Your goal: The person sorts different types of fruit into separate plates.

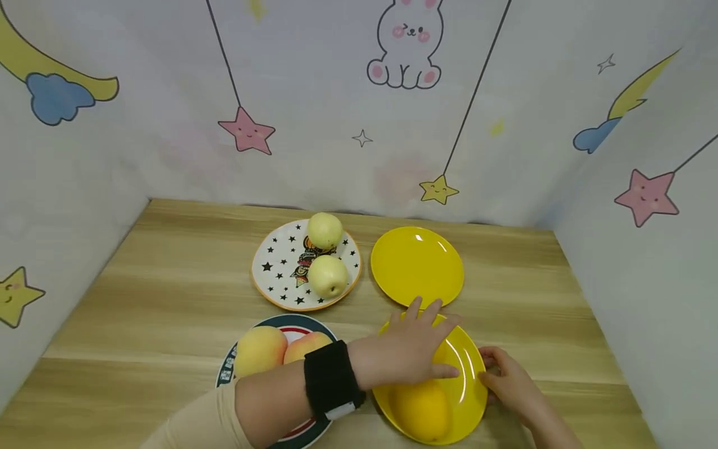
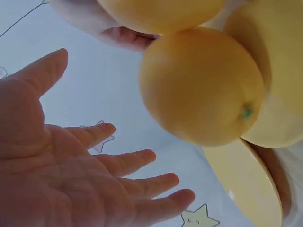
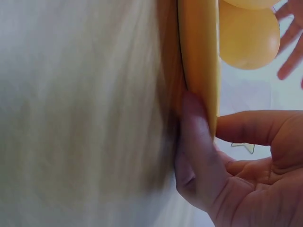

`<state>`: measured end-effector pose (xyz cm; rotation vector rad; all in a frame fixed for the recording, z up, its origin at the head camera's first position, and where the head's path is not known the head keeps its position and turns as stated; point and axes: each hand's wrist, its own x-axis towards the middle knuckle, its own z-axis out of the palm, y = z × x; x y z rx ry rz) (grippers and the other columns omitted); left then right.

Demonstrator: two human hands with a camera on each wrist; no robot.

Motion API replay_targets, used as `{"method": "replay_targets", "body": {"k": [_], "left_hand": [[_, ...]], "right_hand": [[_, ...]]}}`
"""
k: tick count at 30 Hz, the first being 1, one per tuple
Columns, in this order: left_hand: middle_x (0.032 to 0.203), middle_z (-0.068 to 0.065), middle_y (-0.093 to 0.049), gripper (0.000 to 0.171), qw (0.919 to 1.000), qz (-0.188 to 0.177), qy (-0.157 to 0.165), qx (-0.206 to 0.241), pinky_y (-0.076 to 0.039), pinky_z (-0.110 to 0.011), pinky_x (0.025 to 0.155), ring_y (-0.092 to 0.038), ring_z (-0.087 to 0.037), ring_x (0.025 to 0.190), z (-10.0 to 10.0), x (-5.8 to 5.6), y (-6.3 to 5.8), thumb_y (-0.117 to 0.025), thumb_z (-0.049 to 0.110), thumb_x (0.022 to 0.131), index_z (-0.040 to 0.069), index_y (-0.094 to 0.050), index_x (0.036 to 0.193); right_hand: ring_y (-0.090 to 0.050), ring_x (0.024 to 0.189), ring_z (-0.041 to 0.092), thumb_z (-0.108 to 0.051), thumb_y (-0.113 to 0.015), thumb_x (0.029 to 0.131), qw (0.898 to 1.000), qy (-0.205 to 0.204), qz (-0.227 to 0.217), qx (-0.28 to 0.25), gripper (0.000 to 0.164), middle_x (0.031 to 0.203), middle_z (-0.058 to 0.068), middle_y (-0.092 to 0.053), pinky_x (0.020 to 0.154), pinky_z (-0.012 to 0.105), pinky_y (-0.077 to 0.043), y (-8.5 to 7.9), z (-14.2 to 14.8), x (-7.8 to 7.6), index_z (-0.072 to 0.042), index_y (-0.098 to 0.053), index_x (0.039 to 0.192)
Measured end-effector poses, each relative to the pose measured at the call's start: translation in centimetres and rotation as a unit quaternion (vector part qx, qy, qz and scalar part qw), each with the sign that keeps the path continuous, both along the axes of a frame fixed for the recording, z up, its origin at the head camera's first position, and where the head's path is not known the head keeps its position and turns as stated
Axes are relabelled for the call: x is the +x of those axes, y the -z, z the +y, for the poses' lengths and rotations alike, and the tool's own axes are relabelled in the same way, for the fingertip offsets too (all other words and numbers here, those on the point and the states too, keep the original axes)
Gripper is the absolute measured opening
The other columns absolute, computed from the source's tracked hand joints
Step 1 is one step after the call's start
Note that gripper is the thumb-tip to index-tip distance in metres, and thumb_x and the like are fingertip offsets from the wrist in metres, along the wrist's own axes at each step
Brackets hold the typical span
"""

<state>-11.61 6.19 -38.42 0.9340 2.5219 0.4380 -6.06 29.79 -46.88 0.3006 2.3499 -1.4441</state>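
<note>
My left hand (image 1: 406, 349) hovers over the nearer yellow plate (image 1: 470, 396), its fingers spread and nothing held. An orange (image 1: 423, 415) with a green stem spot sits on that plate, below the palm. The left wrist view shows a second orange (image 2: 163, 12) beside it, largely hidden by the hand in the head view. At the plate's right rim, my right hand (image 1: 513, 383) pinches the edge. In the right wrist view its thumb (image 3: 248, 126) lies on the inner side and its fingers (image 3: 201, 151) are at the outer side.
Behind is another yellow plate (image 1: 417, 265). A star-patterned plate (image 1: 280, 274) at back left carries two pale green apples (image 1: 328, 276). A dark-rimmed plate (image 1: 291, 322) with peaches (image 1: 260, 352) lies partly under my left forearm. Printed cloth walls (image 1: 314, 125) surround the wooden table (image 1: 168, 299).
</note>
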Motion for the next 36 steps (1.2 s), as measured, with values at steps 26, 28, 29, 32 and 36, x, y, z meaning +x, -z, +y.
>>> {"method": "replay_targets", "body": {"k": [26,28,29,32,36], "left_hand": [[0.17,-0.026,0.006,0.102,0.9784,-0.013,-0.202,-0.042,-0.023,-0.075,0.112,-0.001,-0.057,0.151,-12.9,-8.3,-1.5,-0.069,0.049,0.097,0.015,-0.005,0.167],[0.17,-0.025,0.007,0.102,0.9772,-0.015,-0.209,-0.034,-0.023,-0.075,0.112,-0.001,-0.057,0.151,-13.1,-8.4,-1.2,-0.07,0.048,0.097,0.015,-0.004,0.167],[0.17,-0.025,0.006,0.102,0.9766,-0.016,-0.213,-0.028,-0.023,-0.075,0.112,-0.001,-0.057,0.151,-13.2,-8.4,-1.2,-0.07,0.047,0.096,0.015,-0.004,0.167],[0.17,-0.025,0.006,0.103,0.9758,-0.019,-0.217,-0.02,-0.023,-0.076,0.111,-0.001,-0.057,0.151,-13.3,-8.4,-0.9,-0.071,0.047,0.096,0.015,-0.004,0.167],[0.169,-0.026,0.004,0.104,0.9762,-0.017,-0.215,-0.019,-0.025,-0.077,0.11,-0.003,-0.058,0.151,-13.5,-8.3,-0.7,-0.072,0.049,0.095,0.014,-0.005,0.167]], "right_hand": [[-0.058,0.108,0.046,-0.013,-0.055,0.104,0.991,-0.079,0.033,0.107,0.051,0.124,0.037,-0.05,0.075,0.048,-0.06,-3.1,2.7,-8.1,0.019,-0.038,0.14],[-0.057,0.108,0.047,-0.013,-0.056,0.104,0.99,-0.078,0.039,0.114,0.051,0.124,0.037,-0.05,0.076,0.048,-0.06,-3.4,2.5,-8.8,0.02,-0.039,0.14],[-0.057,0.108,0.047,-0.013,-0.056,0.103,0.989,-0.076,0.039,0.117,0.052,0.125,0.037,-0.05,0.076,0.048,-0.06,-3.5,2.4,-9.1,0.02,-0.039,0.14],[-0.056,0.109,0.047,-0.013,-0.056,0.103,0.989,-0.073,0.044,0.125,0.053,0.128,0.038,-0.049,0.079,0.049,-0.06,-3.9,2.1,-10.0,0.019,-0.038,0.141],[-0.056,0.111,0.047,-0.013,-0.056,0.103,0.989,-0.064,0.046,0.124,0.055,0.133,0.039,-0.046,0.083,0.05,-0.059,-4.1,1.5,-11.1,0.017,-0.037,0.144]]}}
